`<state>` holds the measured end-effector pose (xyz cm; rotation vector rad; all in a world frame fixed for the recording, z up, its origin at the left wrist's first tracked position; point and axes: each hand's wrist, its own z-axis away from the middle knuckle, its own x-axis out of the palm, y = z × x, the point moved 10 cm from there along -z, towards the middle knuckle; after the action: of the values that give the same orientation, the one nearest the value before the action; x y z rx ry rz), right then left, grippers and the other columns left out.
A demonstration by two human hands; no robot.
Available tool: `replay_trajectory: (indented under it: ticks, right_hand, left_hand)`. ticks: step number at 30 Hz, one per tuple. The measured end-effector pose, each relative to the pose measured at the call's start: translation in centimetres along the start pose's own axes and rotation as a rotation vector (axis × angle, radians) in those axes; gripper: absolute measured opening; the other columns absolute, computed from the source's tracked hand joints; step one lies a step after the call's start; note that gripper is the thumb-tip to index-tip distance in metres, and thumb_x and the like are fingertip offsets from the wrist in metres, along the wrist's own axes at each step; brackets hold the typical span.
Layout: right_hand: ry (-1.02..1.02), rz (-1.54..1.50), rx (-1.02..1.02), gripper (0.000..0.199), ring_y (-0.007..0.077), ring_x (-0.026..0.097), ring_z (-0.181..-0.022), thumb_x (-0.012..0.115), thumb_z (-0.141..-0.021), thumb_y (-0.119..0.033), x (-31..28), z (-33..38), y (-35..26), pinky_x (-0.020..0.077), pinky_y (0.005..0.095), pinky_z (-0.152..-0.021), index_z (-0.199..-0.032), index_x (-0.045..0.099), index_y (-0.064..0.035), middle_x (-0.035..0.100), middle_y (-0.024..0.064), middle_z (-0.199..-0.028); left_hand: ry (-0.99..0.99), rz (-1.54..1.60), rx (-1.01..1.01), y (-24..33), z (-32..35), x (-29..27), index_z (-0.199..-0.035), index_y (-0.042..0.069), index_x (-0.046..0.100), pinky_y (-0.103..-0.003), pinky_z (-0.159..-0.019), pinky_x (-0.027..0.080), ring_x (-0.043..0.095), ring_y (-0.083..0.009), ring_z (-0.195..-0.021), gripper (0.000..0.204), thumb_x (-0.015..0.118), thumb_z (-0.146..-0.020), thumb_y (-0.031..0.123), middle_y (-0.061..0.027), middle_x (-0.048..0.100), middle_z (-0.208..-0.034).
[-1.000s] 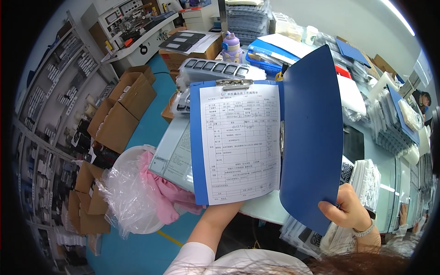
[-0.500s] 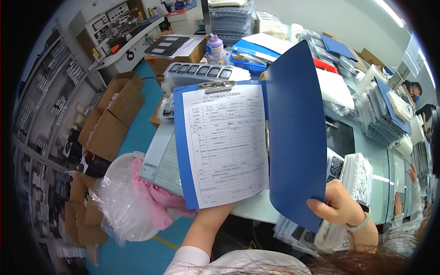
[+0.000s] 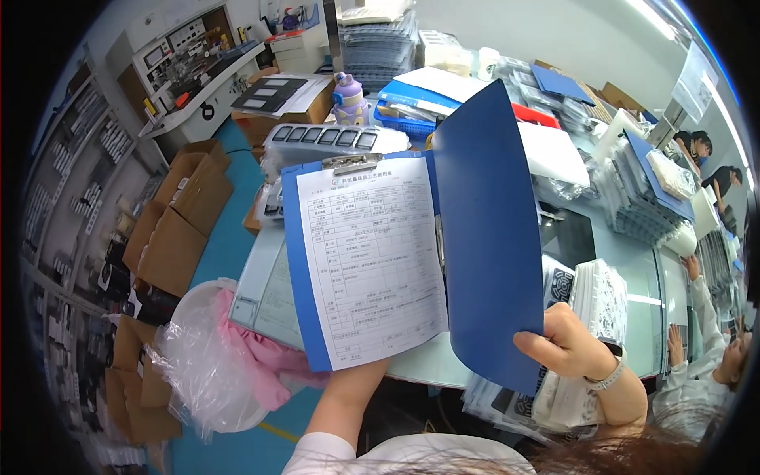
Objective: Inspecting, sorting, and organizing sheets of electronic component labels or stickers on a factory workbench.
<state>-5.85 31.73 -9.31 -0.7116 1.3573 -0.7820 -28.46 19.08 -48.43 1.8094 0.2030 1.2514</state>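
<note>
– Folder (image 3: 495,229) first: where is it?

– Raised in front of the person, over the near edge of the tabletop (image 3: 427,366). It is blue and open, its cover standing up at a slant on the right

– And inside?

– A printed sheet (image 3: 372,269) lies on the left half, under a metal clip (image 3: 353,162) at the top edge

– How is the right hand (image 3: 566,344) placed?

– At the cover's lower right corner, its grip clenched on that edge, thumb on the near face. A pale band (image 3: 608,374) circles the wrist

– The left one?

– Only the left forearm (image 3: 348,400) shows, running up beneath the folder. The left hand is hidden behind it, so I cannot tell how its grip stands

– What surrounds them?

– Bagged white parts (image 3: 598,297) are near the right hand. Past the folder's top lie a wrapped tray of dark-framed squares (image 3: 324,138) and a purple bottle (image 3: 348,101). To the left, pink cloth (image 3: 260,360) and clear plastic (image 3: 198,368) spill over a white bin (image 3: 247,413)

– Anyone else?

– At the right, another person's hand (image 3: 675,346) is flat on the tabletop
</note>
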Motion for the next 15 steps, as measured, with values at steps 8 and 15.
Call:
replay_trajectory:
  ticks: [8,15]
  right_hand:
    - [0.118,-0.172,0.176,0.050,0.0111,0.060,-0.056,0.051,-0.105,-0.039,-0.2,0.1,1.4,0.0492,0.0265,-0.053,-0.085,0.067,0.0045,0.061,0.0043,-0.064]
    - [0.093,0.013,0.270,0.049,0.0168,0.069,-0.065,0.050,-0.105,-0.045,-3.1,2.1,0.5,0.0575,0.0279,-0.060,-0.121,0.056,0.0017,0.069,0.0100,-0.088]
  left_hand:
    - [-0.183,0.099,0.057,1.5,-6.7,8.9,-0.147,0.004,0.041,-0.037,-0.110,0.041,0.052,-0.0221,-0.127,0.060,0.048,-0.106,0.046,-0.0113,0.053,-0.140]
    - [0.015,0.050,0.007,8.7,-5.6,18.7,-0.127,0.004,0.052,-0.028,-0.085,0.054,0.064,-0.0144,-0.098,0.038,0.064,-0.102,0.030,-0.0066,0.065,-0.113]
